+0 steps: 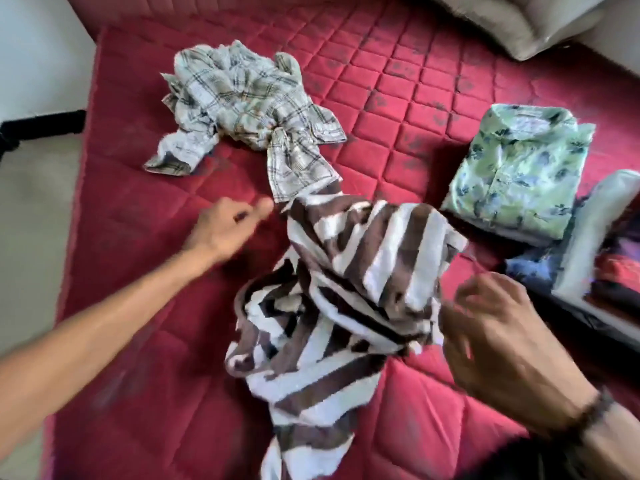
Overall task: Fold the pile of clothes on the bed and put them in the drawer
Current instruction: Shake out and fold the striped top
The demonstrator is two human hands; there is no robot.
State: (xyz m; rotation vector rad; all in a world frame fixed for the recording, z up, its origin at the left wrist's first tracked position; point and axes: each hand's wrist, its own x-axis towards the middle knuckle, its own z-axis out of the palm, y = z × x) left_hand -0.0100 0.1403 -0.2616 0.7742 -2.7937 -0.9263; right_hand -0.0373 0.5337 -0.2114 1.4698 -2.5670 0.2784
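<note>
A brown-and-white striped shirt [349, 278] hangs bunched above the red quilted mattress [145, 271], its lower end trailing toward me. My right hand [502, 341] grips the shirt's right edge with curled fingers. To the left of the shirt's upper end is my left hand [228, 226], its fingers loosely bent and nothing visibly in them. A crumpled grey plaid shirt [242, 102] lies unfolded farther back, and one of its sleeves reaches down to the striped shirt. A folded green floral shirt [512, 174] lies on the right. No drawer is in view.
Beside the green shirt, at the right edge, are more folded clothes, among them a pale grey piece [595, 230] and a dark blue one [530, 271]. A grey cushion [519, 22] sits at the top right. The mattress's left edge borders the floor [24, 209].
</note>
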